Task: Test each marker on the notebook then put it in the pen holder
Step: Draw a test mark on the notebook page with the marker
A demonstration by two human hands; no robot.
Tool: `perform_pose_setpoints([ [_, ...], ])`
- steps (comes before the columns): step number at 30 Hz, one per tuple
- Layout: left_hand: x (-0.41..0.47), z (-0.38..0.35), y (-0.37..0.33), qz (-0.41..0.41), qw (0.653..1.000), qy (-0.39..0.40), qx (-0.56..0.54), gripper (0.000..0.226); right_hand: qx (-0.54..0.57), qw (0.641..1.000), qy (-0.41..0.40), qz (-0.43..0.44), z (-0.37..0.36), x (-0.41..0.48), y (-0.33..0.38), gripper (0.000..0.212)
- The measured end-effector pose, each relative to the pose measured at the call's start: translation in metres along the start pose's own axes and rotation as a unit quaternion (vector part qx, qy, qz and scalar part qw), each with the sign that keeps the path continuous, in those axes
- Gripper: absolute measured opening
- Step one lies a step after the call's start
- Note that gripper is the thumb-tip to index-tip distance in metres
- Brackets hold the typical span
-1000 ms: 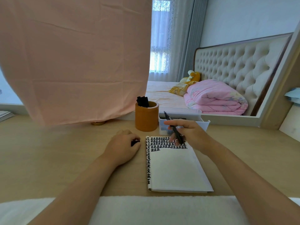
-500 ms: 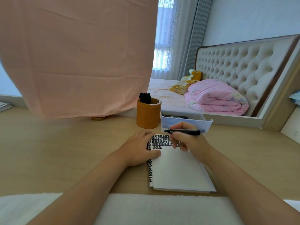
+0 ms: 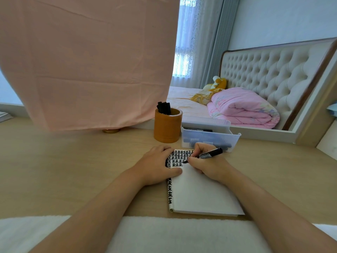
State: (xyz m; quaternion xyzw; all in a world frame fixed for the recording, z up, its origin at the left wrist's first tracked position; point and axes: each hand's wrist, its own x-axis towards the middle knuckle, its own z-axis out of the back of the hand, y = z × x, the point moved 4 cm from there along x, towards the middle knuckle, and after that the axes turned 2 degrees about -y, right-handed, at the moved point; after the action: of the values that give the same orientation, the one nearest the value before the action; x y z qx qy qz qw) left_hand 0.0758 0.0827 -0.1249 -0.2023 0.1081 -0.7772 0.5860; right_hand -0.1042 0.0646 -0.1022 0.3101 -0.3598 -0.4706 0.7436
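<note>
At frame centre the right hand (image 3: 206, 162) pinches a marker (image 3: 209, 154), tip on the notebook (image 3: 200, 190); the left hand (image 3: 155, 166) lies spread on its left edge. If that hand lifts, the notebook could slide and smear ink. The pen holder (image 3: 167, 126) stands just above.

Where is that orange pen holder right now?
In the head view, the pen holder stands behind the notebook, just left of the clear bin.
</note>
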Motion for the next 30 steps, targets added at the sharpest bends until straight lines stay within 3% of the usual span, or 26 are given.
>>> perform_pose_setpoints([
  [10, -0.0011, -0.0006, 0.0005, 0.008, 1.0, 0.005, -0.009, 0.085, -0.063, 0.998, 0.008, 0.022, -0.0017, 0.0011, -0.0018, 0.013],
  [30, -0.0022, -0.0006, -0.0008, 0.008, 1.0, 0.016, -0.01, 0.091, -0.039, 0.999, 0.012, 0.022, -0.0019, 0.0018, -0.0058, 0.016],
])
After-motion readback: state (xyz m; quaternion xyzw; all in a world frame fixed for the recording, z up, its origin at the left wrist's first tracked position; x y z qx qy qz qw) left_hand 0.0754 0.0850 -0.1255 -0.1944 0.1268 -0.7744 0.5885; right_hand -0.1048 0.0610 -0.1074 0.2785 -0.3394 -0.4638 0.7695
